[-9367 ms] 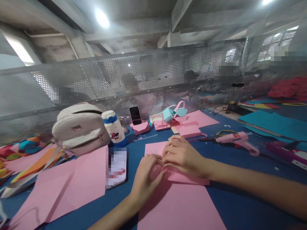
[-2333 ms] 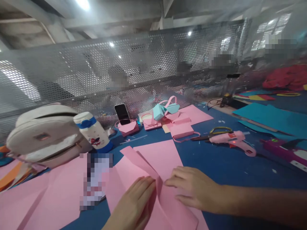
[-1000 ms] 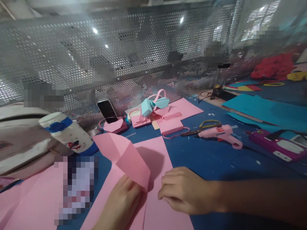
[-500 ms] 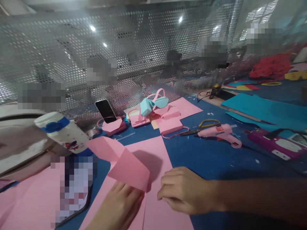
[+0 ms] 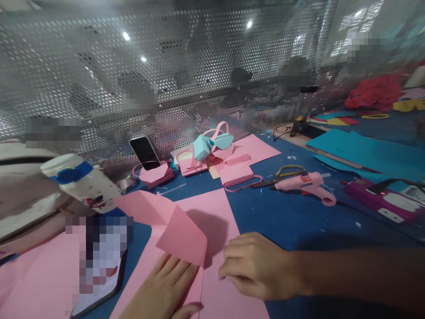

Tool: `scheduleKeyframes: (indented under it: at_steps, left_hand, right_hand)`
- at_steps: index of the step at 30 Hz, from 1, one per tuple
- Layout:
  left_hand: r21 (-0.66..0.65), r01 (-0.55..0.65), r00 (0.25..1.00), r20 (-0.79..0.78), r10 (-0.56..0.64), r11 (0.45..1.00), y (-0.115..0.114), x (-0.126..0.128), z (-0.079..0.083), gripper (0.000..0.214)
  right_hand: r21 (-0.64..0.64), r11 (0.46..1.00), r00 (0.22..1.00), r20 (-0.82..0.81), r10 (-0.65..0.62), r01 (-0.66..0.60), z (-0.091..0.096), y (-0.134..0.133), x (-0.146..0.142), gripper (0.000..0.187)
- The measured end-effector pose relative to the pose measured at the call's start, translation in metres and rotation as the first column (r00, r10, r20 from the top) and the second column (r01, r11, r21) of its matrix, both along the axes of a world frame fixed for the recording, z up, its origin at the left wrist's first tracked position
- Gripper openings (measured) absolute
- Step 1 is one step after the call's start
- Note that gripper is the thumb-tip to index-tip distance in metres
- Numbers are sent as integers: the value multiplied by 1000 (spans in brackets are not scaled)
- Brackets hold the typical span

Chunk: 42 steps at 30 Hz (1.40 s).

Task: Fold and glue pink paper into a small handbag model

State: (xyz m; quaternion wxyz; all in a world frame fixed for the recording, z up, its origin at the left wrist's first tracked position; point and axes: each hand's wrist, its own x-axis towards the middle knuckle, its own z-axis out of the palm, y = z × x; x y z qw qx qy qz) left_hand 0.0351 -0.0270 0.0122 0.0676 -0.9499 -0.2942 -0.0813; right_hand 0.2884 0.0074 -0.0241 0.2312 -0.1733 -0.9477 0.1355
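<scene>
A large pink paper sheet [image 5: 215, 212] lies on the blue table [image 5: 299, 221] in front of me. Its upper left part is folded up into a raised flap [image 5: 181, 237]. My left hand [image 5: 162, 290] lies flat on the sheet under that flap, fingers stretched out. My right hand [image 5: 255, 266] rests on the sheet just right of the crease, fingers curled and pressed down on the paper.
A pink glue gun [image 5: 307, 184] and scissors [image 5: 282, 175] lie at the right. Folded pink and teal paper pieces [image 5: 212, 153] and a phone [image 5: 144, 153] stand by the perforated metal screen. A bottle [image 5: 79, 184], a white bag [image 5: 23, 199] and another pink sheet [image 5: 36, 279] are left.
The raised pink flap has sunk a little lower and my left hand has flattened under it. My right hand has stayed in place on the sheet.
</scene>
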Motion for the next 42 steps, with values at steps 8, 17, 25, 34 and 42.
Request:
scheduleKeyframes:
  at_steps: [8, 17, 25, 34, 42]
  left_hand:
    - [-29, -10, 999, 31, 11, 1000, 0, -6, -14, 64]
    - [-51, -4, 1000, 23, 5, 999, 2, -3, -4, 53]
    - [-104, -52, 998, -34, 49, 993, -2, -3, -8, 40]
    - [-212, -120, 992, 13, 125, 970, 1, 0, 2, 29]
    - [-328, -115, 993, -25, 113, 938, 5, -11, -2, 13]
  right_hand:
    - [-11, 1000, 1000, 12, -6, 6, 1, 0, 1, 23]
    - [-4, 1000, 1000, 15, -5, 5, 1, 1, 0, 23]
    - [5, 1000, 1000, 21, 6, -6, 1, 0, 0, 23]
    - [1, 1000, 1000, -7, -4, 4, 0, 0, -1, 21]
    - [37, 999, 1000, 27, -11, 10, 4, -3, -1, 36]
